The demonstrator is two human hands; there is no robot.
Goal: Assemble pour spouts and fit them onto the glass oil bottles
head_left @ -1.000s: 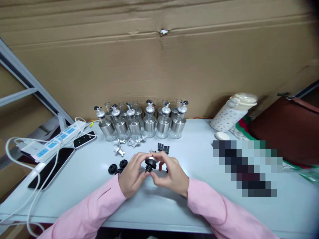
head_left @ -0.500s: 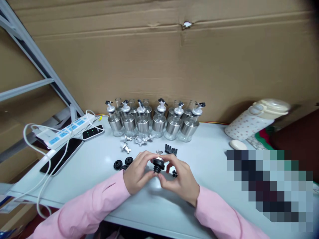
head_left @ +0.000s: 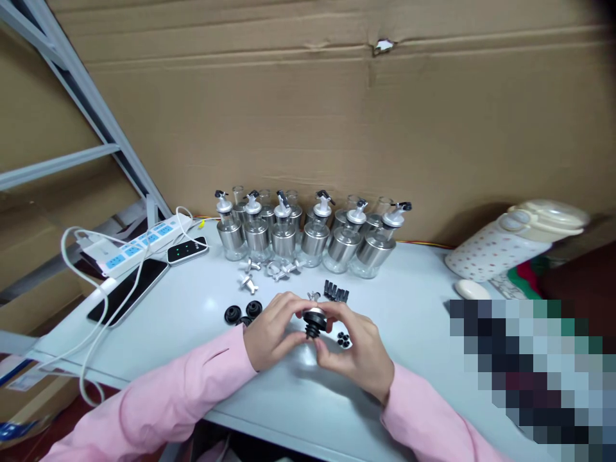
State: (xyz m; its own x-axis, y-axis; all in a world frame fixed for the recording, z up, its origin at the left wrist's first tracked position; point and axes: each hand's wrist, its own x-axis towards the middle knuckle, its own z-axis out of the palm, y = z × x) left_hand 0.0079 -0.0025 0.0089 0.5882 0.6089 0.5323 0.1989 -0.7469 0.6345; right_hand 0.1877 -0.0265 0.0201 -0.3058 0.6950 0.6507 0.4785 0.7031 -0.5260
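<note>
Between my two hands, above the table, is a bottle pourer [head_left: 314, 319] with a silver top and a black ribbed stopper pointing down. My left hand [head_left: 273, 332] pinches it from the left, thumb low by the stopper and fingers at the silver top. From the other side my right hand [head_left: 360, 346] grips it with fingers at the upper rim and the thumb near the stopper's lower end. Black round stoppers [head_left: 233, 314] lie left of my left hand. Small black rings [head_left: 343, 339] and a row of black caps [head_left: 335, 292] lie by my right hand.
Silver spouts [head_left: 249, 283] lie before several glass-and-steel bottles [head_left: 315, 242]; the front row carries pourers. At left are a power strip [head_left: 144, 244], cables, a phone [head_left: 129, 292] and a small black device [head_left: 187, 250]. A flask [head_left: 505, 240] and a white oval object [head_left: 471, 290] are at right.
The camera view has swung slightly, so the scene sits further right. Both hands still hold the pourer, with only slight finger movement. The small black rings are less covered by my right hand.
</note>
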